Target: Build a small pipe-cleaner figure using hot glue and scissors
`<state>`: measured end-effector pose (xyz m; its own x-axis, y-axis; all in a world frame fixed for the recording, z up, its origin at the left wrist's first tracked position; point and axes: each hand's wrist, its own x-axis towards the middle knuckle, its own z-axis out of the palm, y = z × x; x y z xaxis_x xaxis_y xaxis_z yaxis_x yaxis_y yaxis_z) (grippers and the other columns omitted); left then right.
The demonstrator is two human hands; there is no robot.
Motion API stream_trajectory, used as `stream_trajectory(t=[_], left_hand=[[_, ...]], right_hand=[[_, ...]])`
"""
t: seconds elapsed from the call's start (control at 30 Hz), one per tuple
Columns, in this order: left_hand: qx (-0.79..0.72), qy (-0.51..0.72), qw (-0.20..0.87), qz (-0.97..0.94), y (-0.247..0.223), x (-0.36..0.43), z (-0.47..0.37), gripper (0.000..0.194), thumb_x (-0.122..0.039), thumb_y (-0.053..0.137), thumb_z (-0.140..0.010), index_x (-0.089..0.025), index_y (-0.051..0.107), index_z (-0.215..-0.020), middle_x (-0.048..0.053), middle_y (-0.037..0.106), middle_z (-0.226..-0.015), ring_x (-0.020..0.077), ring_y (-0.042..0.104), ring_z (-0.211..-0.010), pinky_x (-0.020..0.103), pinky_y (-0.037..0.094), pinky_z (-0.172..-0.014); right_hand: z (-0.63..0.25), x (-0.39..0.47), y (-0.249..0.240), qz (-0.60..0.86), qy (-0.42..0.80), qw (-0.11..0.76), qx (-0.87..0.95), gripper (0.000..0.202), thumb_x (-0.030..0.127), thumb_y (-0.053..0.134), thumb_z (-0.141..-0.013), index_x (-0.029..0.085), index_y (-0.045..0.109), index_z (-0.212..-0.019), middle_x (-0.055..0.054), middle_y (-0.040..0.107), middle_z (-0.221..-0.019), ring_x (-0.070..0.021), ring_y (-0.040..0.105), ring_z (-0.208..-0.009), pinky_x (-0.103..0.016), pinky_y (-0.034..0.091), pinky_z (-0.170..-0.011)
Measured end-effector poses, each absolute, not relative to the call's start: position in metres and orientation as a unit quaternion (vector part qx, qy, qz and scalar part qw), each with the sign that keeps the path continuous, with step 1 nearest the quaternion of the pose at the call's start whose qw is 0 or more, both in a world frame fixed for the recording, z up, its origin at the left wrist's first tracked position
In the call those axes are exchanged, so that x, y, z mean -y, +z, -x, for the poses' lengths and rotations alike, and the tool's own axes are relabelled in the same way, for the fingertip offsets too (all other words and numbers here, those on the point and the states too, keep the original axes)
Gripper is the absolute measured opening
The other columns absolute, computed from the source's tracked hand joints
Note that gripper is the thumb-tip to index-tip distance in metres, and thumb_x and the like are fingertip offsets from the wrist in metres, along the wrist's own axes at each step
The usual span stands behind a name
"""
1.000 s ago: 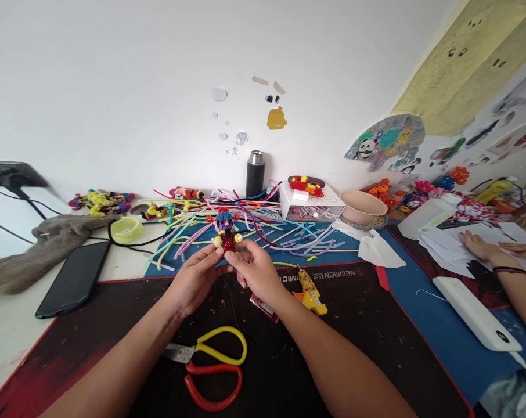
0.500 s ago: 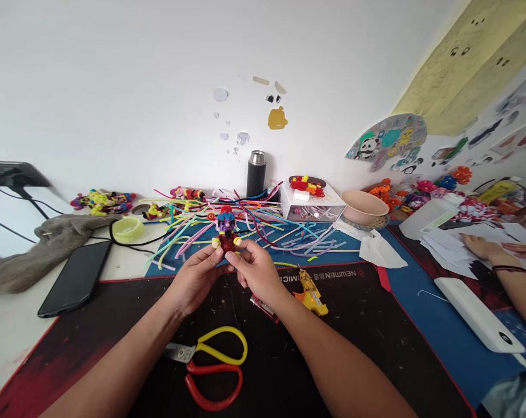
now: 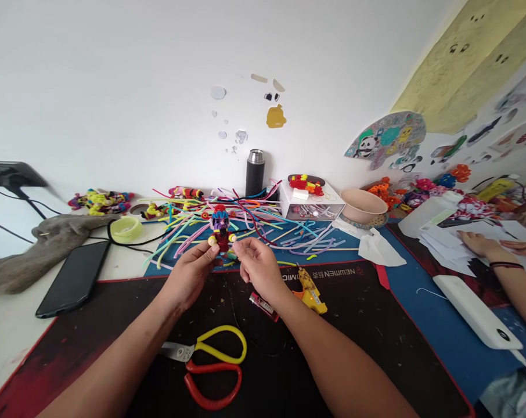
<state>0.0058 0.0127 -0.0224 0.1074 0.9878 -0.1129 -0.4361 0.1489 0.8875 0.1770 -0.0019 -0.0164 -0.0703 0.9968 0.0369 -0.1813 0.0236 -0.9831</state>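
Note:
A small pipe-cleaner doll (image 3: 220, 223) stands upright between my hands, with a blue and red top, a purple face, a dark red body and pale yellow hands. My left hand (image 3: 190, 271) pinches it low on its left side. The closed fingers of my right hand (image 3: 261, 268) meet the doll's other arm; their exact grip is partly hidden. Below my hands, scissors (image 3: 217, 339) with one yellow and one red handle lie on the black mat (image 3: 354, 348). A yellow glue gun (image 3: 312, 299) and a red cylinder (image 3: 263, 305) lie beside my right forearm.
Loose pipe cleaners (image 3: 193, 237) spread behind the doll. Along the wall stand a black flask (image 3: 255, 177), a white box (image 3: 332, 200) and a pink bowl (image 3: 363, 208). A phone (image 3: 74, 278) lies left, a power bank (image 3: 476, 310) right. Another person's hand (image 3: 478, 244) rests on papers.
My right hand's fingers have shifted from the front of the doll's body to its right side, uncovering more of the body. The doll has moved slightly left.

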Motion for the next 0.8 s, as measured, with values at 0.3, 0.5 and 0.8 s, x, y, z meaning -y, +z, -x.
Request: stream_trajectory(t=[0.3, 0.5, 0.8], left_hand=[[-0.384, 0.518, 0.655, -0.394, -0.0253, -0.0106, -0.0096, 0.047, -0.051, 0.106, -0.068, -0.018, 0.088, -0.097, 0.011, 0.084, -0.102, 0.0220, 0.070, -0.087, 0.031, 0.054, -0.082], [-0.373, 0.519, 0.657, -0.400, -0.0235, -0.0099, -0.0106, 0.044, -0.049, 0.105, -0.069, -0.018, 0.088, -0.094, 0.009, 0.083, -0.095, 0.0210, 0.068, -0.082, 0.032, 0.053, -0.080], [-0.371, 0.510, 0.663, -0.403, -0.0246, -0.0096, -0.0104, 0.049, -0.052, 0.105, -0.069, -0.016, 0.089, -0.098, 0.010, 0.083, -0.097, 0.0223, 0.067, -0.086, 0.031, 0.053, -0.080]], right_hand=[[-0.1779, 0.0031, -0.0149, 0.429, 0.549, 0.530, 0.483, 0.054, 0.072, 0.078, -0.090, 0.023, 0.057, -0.081, 0.011, 0.047, -0.055, -0.0078, 0.044, -0.036, -0.024, 0.025, -0.039], [-0.1775, 0.0002, -0.0213, 0.422, 0.549, 0.538, 0.481, 0.055, 0.075, 0.074, -0.091, 0.023, 0.058, -0.082, 0.011, 0.047, -0.053, -0.0084, 0.044, -0.036, -0.024, 0.026, -0.038], [-0.1777, -0.0011, -0.0239, 0.420, 0.550, 0.542, 0.477, 0.053, 0.074, 0.074, -0.091, 0.024, 0.060, -0.083, 0.009, 0.051, -0.057, -0.0087, 0.045, -0.038, -0.024, 0.029, -0.039]])
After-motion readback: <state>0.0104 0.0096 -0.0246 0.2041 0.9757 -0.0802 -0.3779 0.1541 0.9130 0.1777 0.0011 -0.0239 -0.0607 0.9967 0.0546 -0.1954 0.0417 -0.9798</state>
